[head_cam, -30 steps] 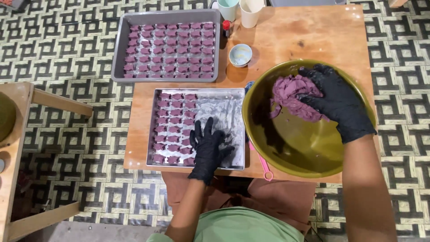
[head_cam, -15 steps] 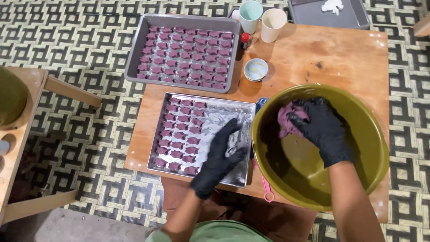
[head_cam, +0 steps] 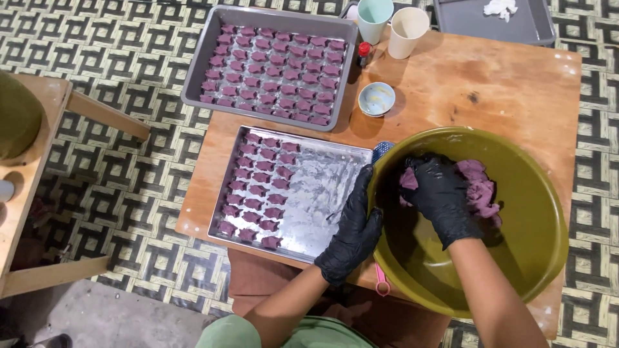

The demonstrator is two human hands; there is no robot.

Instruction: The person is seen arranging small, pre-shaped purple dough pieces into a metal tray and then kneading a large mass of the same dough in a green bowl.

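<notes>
Green bowl (head_cam: 516, 258) — purple dough (head_cam: 480, 187); right hand (head_cam: 442, 193) gripping it.

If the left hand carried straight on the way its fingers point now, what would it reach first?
The left hand points up the table beside the olive bowl's rim. The first thing in line looks like the dark blue object at the steel tray's corner, though depth is unclear.

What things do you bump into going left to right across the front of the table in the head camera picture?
Silver tray with purple pieces → left hand in a black glove, on the bowl's rim → right hand in a black glove, on the purple dough → far wall of the green bowl.
</notes>
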